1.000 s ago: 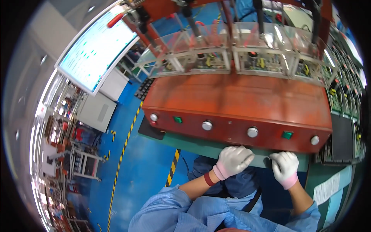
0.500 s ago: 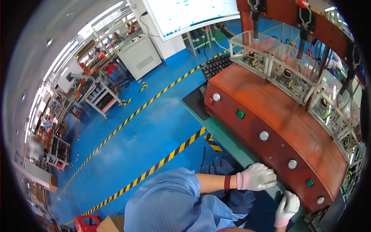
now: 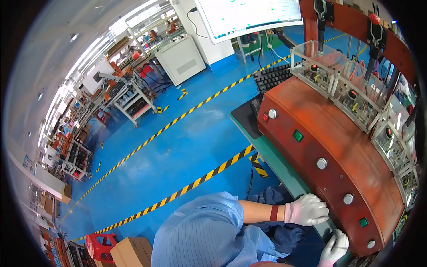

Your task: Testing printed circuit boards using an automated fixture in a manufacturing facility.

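Observation:
My left hand (image 3: 309, 210), in a white glove with a pink cuff, rests on the edge of the green tabletop (image 3: 276, 156), close to the front of a red machine housing (image 3: 331, 138). Its fingers are loosely curled together, and nothing shows in them. Nearer to me and to the right, my right hand (image 3: 336, 247) wears the same kind of glove. Its fingers are bent in by the table edge below the housing, with no object visible. Silver round buttons (image 3: 322, 163) and a green switch (image 3: 298, 135) sit on the housing's front; neither hand touches them.
Clear-walled test fixtures (image 3: 349, 91) with clamp levers (image 3: 371, 42) stand behind the housing. A keyboard (image 3: 273, 76), black mouse pad (image 3: 245, 118) and monitor (image 3: 253, 15) lie beyond. A red stool (image 3: 98, 245) and cardboard box (image 3: 132, 252) are at lower left.
The whole view has shifted, so the machine and hands appear farther right and slightly lower. Both hands stay at the table edge in about the same pose.

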A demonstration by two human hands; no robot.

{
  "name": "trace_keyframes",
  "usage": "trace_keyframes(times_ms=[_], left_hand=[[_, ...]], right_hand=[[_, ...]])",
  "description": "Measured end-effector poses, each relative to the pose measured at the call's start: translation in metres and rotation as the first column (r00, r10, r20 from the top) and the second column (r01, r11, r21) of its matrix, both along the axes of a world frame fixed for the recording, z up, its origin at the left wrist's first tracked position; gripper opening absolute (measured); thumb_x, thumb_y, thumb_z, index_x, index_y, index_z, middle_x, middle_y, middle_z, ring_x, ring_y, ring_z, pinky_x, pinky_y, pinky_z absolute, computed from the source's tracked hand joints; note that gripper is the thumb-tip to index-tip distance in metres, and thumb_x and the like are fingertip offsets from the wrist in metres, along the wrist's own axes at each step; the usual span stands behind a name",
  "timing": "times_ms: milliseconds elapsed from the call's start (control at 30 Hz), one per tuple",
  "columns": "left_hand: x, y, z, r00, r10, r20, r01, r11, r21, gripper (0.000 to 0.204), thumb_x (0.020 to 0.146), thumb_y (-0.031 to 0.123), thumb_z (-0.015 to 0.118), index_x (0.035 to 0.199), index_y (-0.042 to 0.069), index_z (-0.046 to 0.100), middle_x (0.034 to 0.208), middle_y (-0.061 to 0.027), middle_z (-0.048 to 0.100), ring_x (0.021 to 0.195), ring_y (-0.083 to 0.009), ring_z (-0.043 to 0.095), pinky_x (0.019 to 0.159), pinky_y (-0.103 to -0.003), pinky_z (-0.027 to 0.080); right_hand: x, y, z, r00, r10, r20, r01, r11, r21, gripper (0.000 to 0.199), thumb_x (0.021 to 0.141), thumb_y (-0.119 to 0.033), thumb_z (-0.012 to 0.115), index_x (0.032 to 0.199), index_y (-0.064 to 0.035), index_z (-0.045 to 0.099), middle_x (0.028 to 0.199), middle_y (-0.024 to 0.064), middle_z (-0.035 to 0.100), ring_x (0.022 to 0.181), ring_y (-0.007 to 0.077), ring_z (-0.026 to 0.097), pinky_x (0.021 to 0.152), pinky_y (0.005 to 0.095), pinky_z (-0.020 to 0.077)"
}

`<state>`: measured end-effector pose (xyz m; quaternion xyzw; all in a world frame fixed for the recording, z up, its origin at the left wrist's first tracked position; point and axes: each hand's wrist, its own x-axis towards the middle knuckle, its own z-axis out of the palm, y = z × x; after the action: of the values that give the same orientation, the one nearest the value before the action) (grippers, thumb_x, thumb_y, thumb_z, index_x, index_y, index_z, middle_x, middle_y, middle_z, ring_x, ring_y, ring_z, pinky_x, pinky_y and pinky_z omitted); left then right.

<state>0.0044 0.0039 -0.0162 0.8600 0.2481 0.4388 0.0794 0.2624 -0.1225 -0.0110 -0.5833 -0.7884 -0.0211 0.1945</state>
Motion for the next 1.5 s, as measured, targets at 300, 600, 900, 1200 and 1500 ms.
trace_keyframes(times_ms=[300,600,900,1200,1500], left_hand=[[0.000,0.001,-0.002,0.999,0.025,0.022,-0.026,0.999,0.044,0.013,0.096,0.024,0.064,0.098,0.011,0.066,0.096,-0.0078,0.062,0.079,-0.0283,0.058,0.070,-0.038,0.048],[0.000,0.000,0.001,1.000,0.010,-0.003,-0.010,1.000,-0.002,0.016,0.096,0.027,0.062,0.099,0.012,0.065,0.096,-0.0090,0.063,0.079,-0.0290,0.060,0.069,-0.039,0.048],[-0.006,0.001,0.016,0.997,-0.024,-0.071,0.020,0.998,-0.058,0.018,0.096,0.029,0.061,0.096,0.011,0.064,0.091,-0.0091,0.063,0.073,-0.0301,0.061,0.067,-0.040,0.049],[-0.015,0.004,0.021,0.992,-0.049,-0.116,0.040,0.996,-0.078,0.015,0.094,0.027,0.063,0.095,0.012,0.066,0.087,-0.0076,0.064,0.070,-0.0308,0.059,0.068,-0.040,0.049],[-0.107,0.083,0.104,0.963,0.041,0.268,-0.103,0.970,0.222,0.042,0.094,0.041,0.063,0.126,0.013,0.066,0.127,-0.0096,0.066,0.114,-0.0300,0.063,0.106,-0.046,0.043]], right_hand=[[-0.020,0.014,0.017,0.997,0.065,-0.030,-0.058,0.980,0.193,0.024,0.098,-0.013,0.063,0.117,-0.0020,0.072,0.098,0.0079,0.076,0.079,0.0191,0.069,0.071,0.0265,0.0547],[-0.021,0.007,0.004,0.998,-0.013,-0.058,0.028,0.967,0.253,0.018,0.091,-0.009,0.064,0.105,-0.0019,0.073,0.090,0.0066,0.074,0.075,0.0182,0.065,0.068,0.0244,0.0504],[-0.047,0.005,0.024,0.962,-0.118,-0.246,0.157,0.977,0.144,0.021,0.085,0.001,0.059,0.102,-0.0019,0.069,0.095,0.0115,0.071,0.080,0.0301,0.062,0.081,0.0372,0.0492],[-0.068,0.013,0.041,0.967,-0.122,-0.223,0.150,0.982,0.117,0.020,0.084,-0.001,0.060,0.102,-0.0030,0.069,0.094,0.0108,0.070,0.079,0.0297,0.061,0.080,0.0363,0.0484],[-0.068,0.010,0.035,0.975,-0.089,-0.204,0.113,0.987,0.111,0.020,0.082,-0.002,0.062,0.101,-0.0046,0.068,0.094,0.0097,0.069,0.080,0.0293,0.060,0.082,0.0371,0.0478]])
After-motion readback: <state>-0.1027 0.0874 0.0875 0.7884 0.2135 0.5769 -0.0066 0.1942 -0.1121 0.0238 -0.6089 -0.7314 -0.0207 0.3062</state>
